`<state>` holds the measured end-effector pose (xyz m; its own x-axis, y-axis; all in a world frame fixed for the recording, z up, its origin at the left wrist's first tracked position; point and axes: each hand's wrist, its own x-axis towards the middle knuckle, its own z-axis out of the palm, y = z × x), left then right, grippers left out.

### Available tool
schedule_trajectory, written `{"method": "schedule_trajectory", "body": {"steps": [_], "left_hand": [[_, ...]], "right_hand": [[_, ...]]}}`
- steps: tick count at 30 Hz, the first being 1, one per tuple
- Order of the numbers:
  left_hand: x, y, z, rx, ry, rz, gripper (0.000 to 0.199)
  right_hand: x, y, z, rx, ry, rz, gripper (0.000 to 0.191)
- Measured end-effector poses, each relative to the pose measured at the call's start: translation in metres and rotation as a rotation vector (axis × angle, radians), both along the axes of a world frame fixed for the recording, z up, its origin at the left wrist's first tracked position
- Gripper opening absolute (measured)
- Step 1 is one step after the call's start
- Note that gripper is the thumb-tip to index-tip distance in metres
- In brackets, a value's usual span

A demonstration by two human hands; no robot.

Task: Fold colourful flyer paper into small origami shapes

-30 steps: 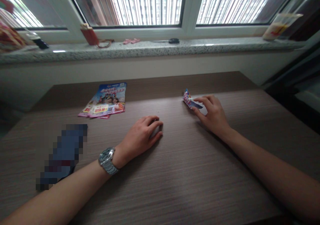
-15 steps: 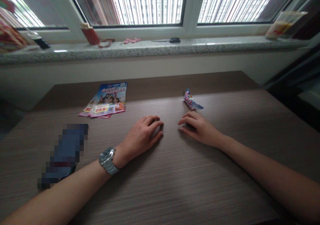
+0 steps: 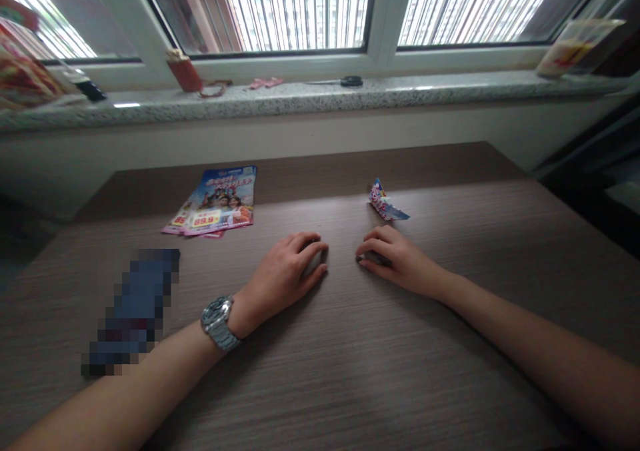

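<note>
On the brown wooden table [image 3: 320,371] my left hand [image 3: 287,267] rests with fingers loosely curved and apart, holding nothing; a metal watch [image 3: 220,323] is on that wrist. Across a small gap, my right hand [image 3: 393,259] rests the same way, thumb and fingers apart, with nothing visible in it. Just beyond its fingers lies a folded, colourful paper piece [image 3: 384,203], not touched by it. Printed flyers [image 3: 220,201] lie in an overlapping stack at the back left. A pixelated dark flat object [image 3: 137,304] lies beside my left forearm.
Behind the table runs a speckled stone sill [image 3: 300,103] below the window. On it are a red container [image 3: 184,72], pink pieces [image 3: 266,83], dark-handled scissors [image 3: 351,81], a small dark bottle [image 3: 89,85] and a clear plastic cup [image 3: 575,47].
The view has shifted very slightly, so the table items appear a little further right. Both hands stay in nearly the same place and pose.
</note>
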<state>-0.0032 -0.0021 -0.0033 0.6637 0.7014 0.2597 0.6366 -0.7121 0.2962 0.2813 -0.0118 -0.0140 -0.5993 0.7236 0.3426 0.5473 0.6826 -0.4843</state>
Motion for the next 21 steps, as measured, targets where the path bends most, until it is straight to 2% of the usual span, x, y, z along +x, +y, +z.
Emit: {"method": "schedule_trajectory", "body": {"steps": [9,14,16,21], "left_hand": [[-0.006,0.004,0.006,0.086,0.12,0.125,0.044],[-0.015,0.01,0.014,0.147,0.276,0.251,0.04],[-0.02,0.013,0.017,0.166,0.349,0.298,0.044],[-0.033,0.019,0.028,0.245,0.478,0.51,0.058]], "right_hand": [[0.003,0.002,-0.006,0.016,0.009,0.006,0.013],[0.002,0.002,-0.004,0.01,0.021,0.007,0.013],[0.002,0.002,-0.003,0.005,0.023,0.007,0.013],[0.003,0.003,-0.005,0.002,0.021,0.011,0.014]]}}
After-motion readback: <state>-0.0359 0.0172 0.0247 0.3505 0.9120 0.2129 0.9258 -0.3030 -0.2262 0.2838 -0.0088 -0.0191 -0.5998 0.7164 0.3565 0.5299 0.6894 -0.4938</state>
